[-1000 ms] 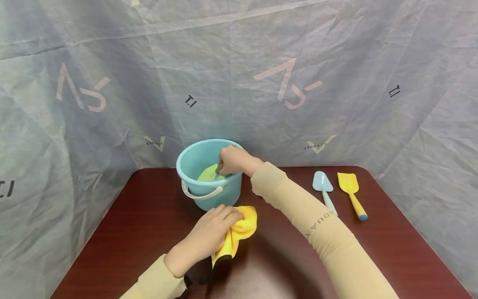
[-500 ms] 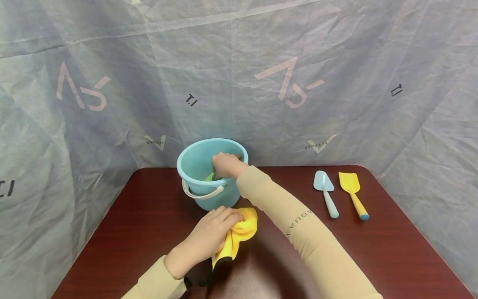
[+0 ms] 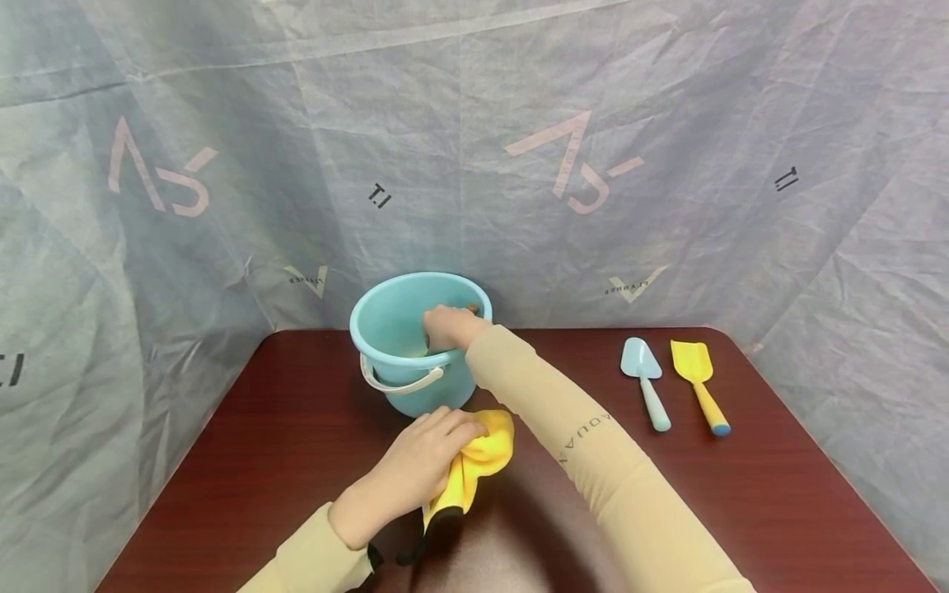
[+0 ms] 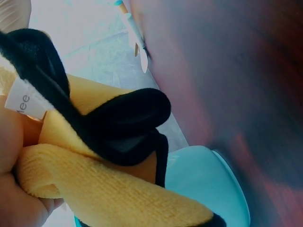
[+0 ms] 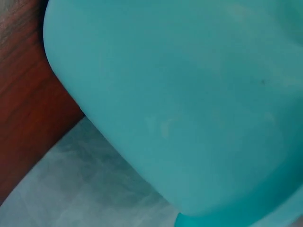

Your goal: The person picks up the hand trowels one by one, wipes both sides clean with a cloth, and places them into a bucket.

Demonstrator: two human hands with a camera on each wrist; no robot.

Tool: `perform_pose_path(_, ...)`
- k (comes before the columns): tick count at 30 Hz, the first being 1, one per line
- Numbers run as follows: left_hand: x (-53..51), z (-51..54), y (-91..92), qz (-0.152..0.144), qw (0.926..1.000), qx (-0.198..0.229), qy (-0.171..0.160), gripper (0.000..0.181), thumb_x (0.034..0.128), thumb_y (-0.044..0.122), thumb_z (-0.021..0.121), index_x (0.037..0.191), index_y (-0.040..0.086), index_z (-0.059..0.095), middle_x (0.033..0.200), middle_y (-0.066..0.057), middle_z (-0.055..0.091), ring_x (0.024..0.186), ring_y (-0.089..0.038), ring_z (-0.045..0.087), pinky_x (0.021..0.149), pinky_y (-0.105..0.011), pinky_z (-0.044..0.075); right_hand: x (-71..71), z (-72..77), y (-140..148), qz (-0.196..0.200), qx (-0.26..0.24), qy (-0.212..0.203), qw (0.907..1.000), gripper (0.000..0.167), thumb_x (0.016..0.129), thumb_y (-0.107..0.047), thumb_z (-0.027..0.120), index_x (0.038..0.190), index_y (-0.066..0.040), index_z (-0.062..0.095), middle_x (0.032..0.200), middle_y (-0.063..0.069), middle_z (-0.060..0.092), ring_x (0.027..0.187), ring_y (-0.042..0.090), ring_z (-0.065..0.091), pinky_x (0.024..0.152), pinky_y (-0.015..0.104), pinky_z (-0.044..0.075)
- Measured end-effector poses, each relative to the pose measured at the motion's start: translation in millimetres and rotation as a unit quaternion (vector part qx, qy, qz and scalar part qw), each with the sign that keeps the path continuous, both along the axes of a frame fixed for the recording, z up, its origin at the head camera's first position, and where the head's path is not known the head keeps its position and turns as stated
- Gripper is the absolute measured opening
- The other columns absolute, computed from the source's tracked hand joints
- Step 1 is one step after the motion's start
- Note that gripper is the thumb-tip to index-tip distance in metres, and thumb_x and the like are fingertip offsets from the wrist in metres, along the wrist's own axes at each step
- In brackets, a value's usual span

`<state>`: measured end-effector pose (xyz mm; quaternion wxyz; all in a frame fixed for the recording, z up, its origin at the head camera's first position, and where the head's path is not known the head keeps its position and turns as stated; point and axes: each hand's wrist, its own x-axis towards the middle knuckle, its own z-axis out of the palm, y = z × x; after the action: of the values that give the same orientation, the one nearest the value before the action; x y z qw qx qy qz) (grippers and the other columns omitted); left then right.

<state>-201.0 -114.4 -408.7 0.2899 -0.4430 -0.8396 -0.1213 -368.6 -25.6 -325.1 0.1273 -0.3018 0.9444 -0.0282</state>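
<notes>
My left hand (image 3: 411, 463) grips a bunched yellow cloth (image 3: 485, 445) with black edging above the table, in front of the bucket. In the left wrist view the cloth (image 4: 109, 189) shows its black trim and a white tag, and my fingers (image 4: 16, 165) curl at its side. My right hand (image 3: 448, 328) reaches over the near right rim into the light blue bucket (image 3: 404, 394). The fingers are hidden inside, so what they hold does not show. Only the bucket's outer wall (image 5: 165, 94) fills the right wrist view.
A pale blue trowel (image 3: 643, 371) and a yellow toy shovel (image 3: 697, 379) lie side by side at the right of the dark red table (image 3: 274, 445). The bucket's white handle (image 3: 400, 385) hangs down in front. A grey sheet (image 3: 460, 140) hangs behind the table.
My right hand has moved left and deeper into the bucket. The green thing seen inside beside it is now out of sight. My left hand and the cloth have hardly moved.
</notes>
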Motion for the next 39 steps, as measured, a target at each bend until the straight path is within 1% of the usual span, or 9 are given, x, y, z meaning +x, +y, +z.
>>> perform_pose_path(6, -0.7, 0.9, -0.1, 0.009, 0.9998, -0.008, -0.019, 0.033, 0.0805, 0.001, 0.059, 0.110, 0.015, 0.059, 0.109, 0.006, 0.059, 0.087, -0.013, 0.052, 0.075, -0.025, 0.046, 6.0, 12.4, 13.0, 0.011, 0.001, 0.032, 0.9994, 0.038, 0.088, -0.026, 0.062, 0.055, -0.017, 0.045, 0.051, -0.005, 0.031, 0.047, 0.009, 0.027, 0.048, 0.025, 0.030)
perform_pose_path(12, -1.0, 2.3, -2.3, 0.014, 0.9994, -0.010, -0.030, 0.033, 0.0813, 0.000, 0.059, 0.111, 0.015, 0.059, 0.109, 0.004, 0.060, 0.090, -0.013, 0.053, 0.076, -0.026, 0.046, 19.9, 29.9, 29.6, 0.059, -0.063, 0.064, 0.9943, 0.037, 0.091, -0.018, 0.053, 0.054, -0.018, 0.045, 0.049, -0.006, 0.029, 0.045, 0.008, 0.023, 0.047, 0.022, 0.025)
perform_pose_path(13, -0.9, 2.5, -2.9, 0.015, 0.9994, -0.009, -0.032, 0.033, 0.0817, 0.000, 0.059, 0.111, 0.015, 0.059, 0.109, 0.004, 0.060, 0.090, -0.013, 0.053, 0.076, -0.026, 0.046, 23.5, 34.0, 32.8, 0.061, -0.074, 0.071, 0.9928, 0.033, 0.091, -0.018, 0.053, 0.058, -0.017, 0.052, 0.050, -0.007, 0.036, 0.047, 0.006, 0.030, 0.048, 0.021, 0.030)
perform_pose_path(16, -1.4, 2.8, -4.9, 0.017, 0.9995, -0.002, -0.026, 0.033, 0.0811, -0.001, 0.060, 0.111, 0.015, 0.059, 0.109, 0.004, 0.060, 0.090, -0.013, 0.054, 0.077, -0.026, 0.047, 35.3, 48.2, 45.0, 0.055, -0.097, 0.087, 0.9900, 0.018, 0.092, -0.020, 0.054, 0.082, -0.015, 0.069, 0.069, -0.006, 0.060, 0.063, 0.006, 0.052, 0.060, 0.022, 0.045)
perform_pose_path(19, -1.3, 3.2, -8.5, 0.025, 0.9995, 0.002, -0.019, 0.035, 0.0799, -0.001, 0.060, 0.111, 0.016, 0.059, 0.109, 0.005, 0.060, 0.090, -0.013, 0.054, 0.078, -0.026, 0.047, 46.9, 61.2, 60.1, 0.036, -0.119, 0.108, 0.9863, 0.018, 0.092, -0.023, 0.056, 0.098, -0.014, 0.071, 0.091, -0.003, 0.068, 0.083, 0.010, 0.062, 0.072, 0.026, 0.051)
perform_pose_path(24, -0.9, 3.8, -16.7, 0.039, 0.9992, 0.007, -0.010, 0.038, 0.0783, -0.003, 0.058, 0.111, 0.016, 0.059, 0.109, 0.005, 0.059, 0.089, -0.013, 0.054, 0.078, -0.026, 0.047, 62.0, 71.1, 94.7, 0.009, -0.176, 0.164, 0.9706, 0.016, 0.090, -0.021, 0.060, 0.096, -0.013, 0.072, 0.087, -0.001, 0.069, 0.073, 0.013, 0.061, 0.062, 0.029, 0.050)
perform_pose_path(27, -0.5, 4.4, -21.7, 0.042, 0.9990, 0.017, -0.003, 0.038, 0.0769, -0.004, 0.059, 0.110, 0.015, 0.059, 0.108, 0.005, 0.059, 0.089, -0.014, 0.054, 0.078, -0.026, 0.047, 69.1, 70.3, 119.7, -0.016, -0.208, 0.196, 0.9582, 0.015, 0.089, -0.019, 0.061, 0.094, -0.011, 0.072, 0.080, -0.001, 0.068, 0.065, 0.012, 0.059, 0.058, 0.030, 0.049)
perform_pose_path(32, -0.2, 5.9, -29.2, 0.045, 0.9985, 0.029, 0.009, 0.041, 0.0741, -0.005, 0.062, 0.110, 0.014, 0.059, 0.110, 0.003, 0.060, 0.089, -0.015, 0.055, 0.077, -0.027, 0.048, 80.2, 61.2, 162.1, -0.060, -0.234, 0.231, 0.9423, 0.015, 0.088, -0.016, 0.060, 0.094, -0.009, 0.070, 0.077, 0.001, 0.068, 0.061, 0.013, 0.058, 0.062, 0.033, 0.047)
perform_pose_path(39, 2.9, 12.4, -36.2, 0.047, 0.9982, 0.036, 0.008, 0.042, 0.0729, -0.005, 0.065, 0.111, 0.012, 0.058, 0.111, 0.001, 0.060, 0.092, -0.017, 0.057, 0.079, -0.030, 0.048, 90.4, 24.6, 216.2, -0.123, -0.244, 0.226, 0.9351, 0.015, 0.088, -0.016, 0.059, 0.097, -0.006, 0.067, 0.081, 0.005, 0.067, 0.068, 0.017, 0.061, 0.063, 0.036, 0.050)
